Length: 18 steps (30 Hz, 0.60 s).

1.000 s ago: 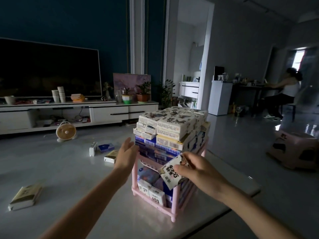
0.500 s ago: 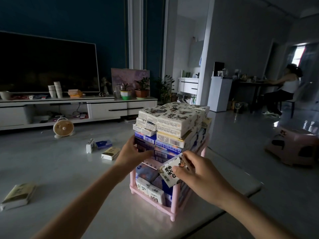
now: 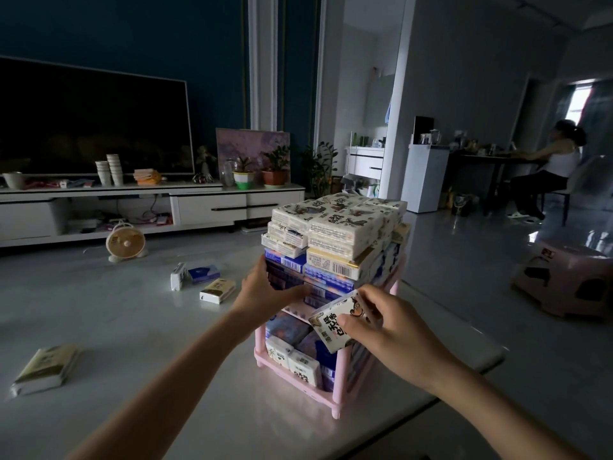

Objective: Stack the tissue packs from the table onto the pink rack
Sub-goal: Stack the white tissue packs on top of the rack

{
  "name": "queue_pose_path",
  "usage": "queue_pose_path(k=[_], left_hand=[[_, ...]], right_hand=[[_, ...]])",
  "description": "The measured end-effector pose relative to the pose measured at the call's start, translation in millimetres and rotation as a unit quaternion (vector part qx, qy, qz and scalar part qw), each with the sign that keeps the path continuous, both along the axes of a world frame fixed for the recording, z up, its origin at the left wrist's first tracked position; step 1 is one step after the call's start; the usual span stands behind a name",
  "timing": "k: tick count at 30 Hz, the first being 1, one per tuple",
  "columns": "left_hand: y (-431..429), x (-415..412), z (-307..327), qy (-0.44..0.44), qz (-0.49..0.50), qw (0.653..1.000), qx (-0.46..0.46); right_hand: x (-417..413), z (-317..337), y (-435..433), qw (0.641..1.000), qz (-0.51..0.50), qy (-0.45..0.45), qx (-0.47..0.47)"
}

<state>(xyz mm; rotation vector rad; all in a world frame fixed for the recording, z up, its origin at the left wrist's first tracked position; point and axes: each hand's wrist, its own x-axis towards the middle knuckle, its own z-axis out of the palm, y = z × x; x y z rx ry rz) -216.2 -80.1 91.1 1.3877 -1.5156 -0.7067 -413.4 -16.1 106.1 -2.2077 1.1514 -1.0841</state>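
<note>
The pink rack (image 3: 339,381) stands near the table's right edge, its lower shelf full of tissue packs and a tall stack of packs (image 3: 335,234) on its top shelf. My right hand (image 3: 394,330) grips a white tissue pack (image 3: 335,322) with black lettering, held tilted at the rack's front corner, level with the gap under the top shelf. My left hand (image 3: 265,293) presses flat against the left side of the blue packs on the top shelf. Three loose packs (image 3: 202,280) lie on the table behind, and one more pack (image 3: 44,368) lies at the far left.
The white table (image 3: 139,327) ends just right of the rack. A small fan (image 3: 125,243) stands at the table's far side. Behind are a TV cabinet and a TV. A pink stool (image 3: 564,280) sits on the floor at right; a person sits at a far desk.
My left hand has moved right onto the side of the blue packs on the top shelf. My right hand keeps the white pack at the rack's front corner, barely shifted.
</note>
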Motion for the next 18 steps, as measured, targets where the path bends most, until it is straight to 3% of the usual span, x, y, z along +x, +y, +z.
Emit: queue_pose_path(k=[6, 14, 18], left_hand=[[15.6, 12.2, -0.7, 0.104, -0.016, 0.993, 0.044], [24.9, 18.1, -13.4, 0.181, 0.031, 0.982, 0.039], [25.2, 17.7, -11.0, 0.203, 0.019, 0.978, 0.034]], right_hand=[[11.9, 6.5, 16.4, 0.995, -0.01, 0.014, -0.101], [83.5, 12.8, -12.6, 0.935, -0.095, 0.222, -0.26], [92.7, -0.8, -27.1, 0.91, -0.15, 0.234, -0.306]])
